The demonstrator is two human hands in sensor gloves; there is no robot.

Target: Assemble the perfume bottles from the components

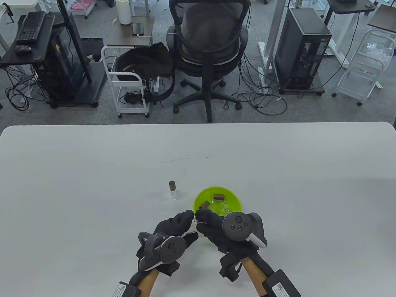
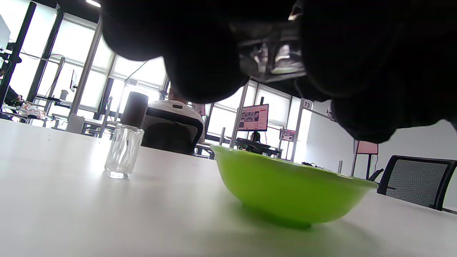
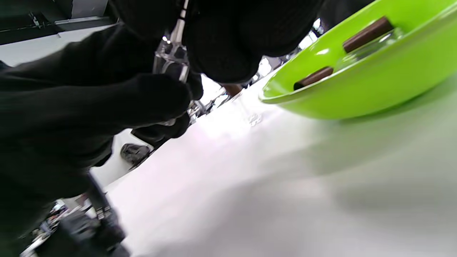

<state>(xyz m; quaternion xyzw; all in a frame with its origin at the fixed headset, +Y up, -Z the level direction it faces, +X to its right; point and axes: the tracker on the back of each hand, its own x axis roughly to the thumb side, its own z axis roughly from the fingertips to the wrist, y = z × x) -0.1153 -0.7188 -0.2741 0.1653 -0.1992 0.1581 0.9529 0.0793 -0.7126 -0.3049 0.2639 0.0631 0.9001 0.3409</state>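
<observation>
Both hands meet just in front of the green bowl [image 1: 198, 198]: the left hand [image 1: 173, 230] and the right hand [image 1: 213, 229] pinch one clear bottle [image 2: 273, 57] together above the white counter [image 1: 92, 185]. A capped bottle [image 1: 173, 189] stands left of the bowl.

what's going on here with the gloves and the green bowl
A person is putting small perfume bottles together. Both gloved hands, left hand and right hand, hold a clear glass bottle between them, just in front of the green bowl. Brown caps lie in the bowl. One capped bottle stands upright on the table.
</observation>
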